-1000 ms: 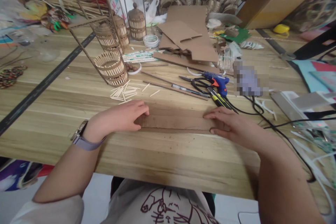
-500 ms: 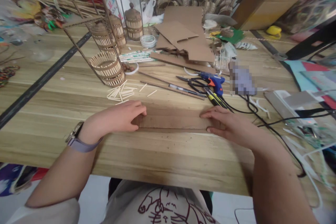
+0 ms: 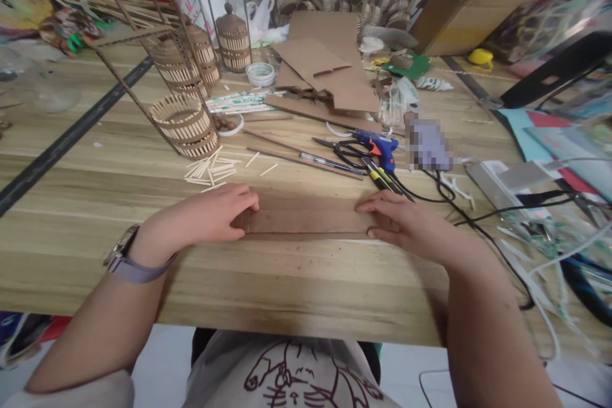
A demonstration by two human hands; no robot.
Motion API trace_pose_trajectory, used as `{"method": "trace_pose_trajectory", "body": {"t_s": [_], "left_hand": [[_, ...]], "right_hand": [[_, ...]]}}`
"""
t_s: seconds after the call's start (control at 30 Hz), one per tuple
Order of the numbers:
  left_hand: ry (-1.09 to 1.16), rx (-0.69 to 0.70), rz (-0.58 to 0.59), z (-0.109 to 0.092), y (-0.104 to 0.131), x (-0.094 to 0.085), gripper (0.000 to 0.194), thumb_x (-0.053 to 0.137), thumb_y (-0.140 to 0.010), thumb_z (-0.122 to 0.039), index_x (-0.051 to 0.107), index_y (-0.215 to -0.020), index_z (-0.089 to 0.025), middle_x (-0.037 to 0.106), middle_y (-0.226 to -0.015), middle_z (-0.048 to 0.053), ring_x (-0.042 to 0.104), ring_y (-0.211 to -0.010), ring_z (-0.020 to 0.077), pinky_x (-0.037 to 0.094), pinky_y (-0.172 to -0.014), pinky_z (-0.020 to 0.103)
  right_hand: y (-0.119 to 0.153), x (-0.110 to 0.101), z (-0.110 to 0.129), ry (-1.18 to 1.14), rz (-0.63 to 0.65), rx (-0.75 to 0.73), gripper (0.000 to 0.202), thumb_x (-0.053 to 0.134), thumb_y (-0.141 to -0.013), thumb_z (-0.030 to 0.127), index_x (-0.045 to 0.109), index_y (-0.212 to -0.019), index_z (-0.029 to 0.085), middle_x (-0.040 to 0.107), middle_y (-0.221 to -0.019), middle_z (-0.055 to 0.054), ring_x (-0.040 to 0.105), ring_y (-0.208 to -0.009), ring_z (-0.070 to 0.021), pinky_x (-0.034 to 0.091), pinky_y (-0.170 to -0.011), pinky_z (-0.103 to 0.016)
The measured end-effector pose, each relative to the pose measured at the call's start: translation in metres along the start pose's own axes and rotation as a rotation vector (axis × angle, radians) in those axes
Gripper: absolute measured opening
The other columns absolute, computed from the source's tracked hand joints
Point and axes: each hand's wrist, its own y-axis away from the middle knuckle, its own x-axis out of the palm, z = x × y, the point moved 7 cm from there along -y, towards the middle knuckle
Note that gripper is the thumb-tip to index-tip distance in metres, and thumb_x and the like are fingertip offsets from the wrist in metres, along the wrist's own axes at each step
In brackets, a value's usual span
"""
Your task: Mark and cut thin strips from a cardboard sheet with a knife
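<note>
**Left hand [image 3: 215, 213] and right hand [image 3: 404, 223] are grasping a cardboard strip [image 3: 306, 218] by its ends**

The cardboard strip is lying lengthwise from side to side over the wooden table [image 3: 306, 293], near its front edge. At the strip's left end, the left hand is pinching it between thumb and fingers; at the right end, the right hand is doing the same, its thumb resting by the near edge. How firmly either is pressing, one cannot tell.

Just beyond the strip's left end, small wooden sticks [image 3: 213, 170] are lying scattered, and behind them an open slatted basket [image 3: 184, 127] is standing within a tall frame. Beyond the strip's right half, a yellow-and-black cutter [image 3: 380, 177], black-handled scissors [image 3: 347, 152] and a blue glue gun [image 3: 382, 148] are lying close together. Farther beyond the strip, cardboard sheets [image 3: 329, 44] are lying in a pile.
</note>
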Motion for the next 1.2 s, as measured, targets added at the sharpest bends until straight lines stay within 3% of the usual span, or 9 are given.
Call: {"method": "trace_pose_trajectory", "body": {"t_s": [0.53,0.7,0.87,1.2], "left_hand": [[-0.019,0.031,-0.005,-0.002,0.000,-0.002,0.028,0.061,-0.074,-0.014,0.060,-0.101,-0.020,0.059,-0.107,0.006,0.059,-0.101,0.0251,0.047,-0.088,0.036],[-0.044,0.022,0.006,-0.005,0.001,-0.007,0.029,0.069,-0.078,-0.017,0.061,-0.105,-0.020,0.058,-0.110,0.005,0.056,-0.108,0.0257,0.045,-0.091,0.035],[0.020,-0.019,0.037,-0.001,0.002,-0.003,0.032,0.069,-0.079,-0.014,0.059,-0.109,-0.020,0.058,-0.112,0.004,0.059,-0.101,0.0220,0.045,-0.086,0.032],[0.041,0.057,0.008,-0.003,-0.001,-0.003,0.035,0.063,-0.078,-0.017,0.059,-0.112,-0.021,0.059,-0.114,0.004,0.060,-0.092,0.0188,0.046,-0.078,0.029]], "right_hand": [[-0.001,-0.001,0.003,-0.028,0.016,0.017,0.031,0.056,-0.090,0.039,0.068,-0.114,0.023,0.068,-0.120,-0.014,0.067,-0.110,-0.0282,0.056,-0.095,-0.047],[0.000,0.002,-0.005,-0.039,-0.046,-0.005,0.030,0.059,-0.088,0.040,0.069,-0.110,0.023,0.070,-0.116,-0.013,0.068,-0.108,-0.0293,0.056,-0.095,-0.049],[0.000,0.004,-0.009,-0.035,-0.054,-0.010,0.029,0.059,-0.088,0.043,0.069,-0.109,0.026,0.071,-0.116,-0.012,0.069,-0.107,-0.0303,0.057,-0.092,-0.049],[-0.001,0.004,-0.010,-0.033,-0.063,-0.016,0.028,0.059,-0.088,0.043,0.069,-0.108,0.027,0.071,-0.115,-0.011,0.069,-0.106,-0.0299,0.058,-0.090,-0.050]]}}
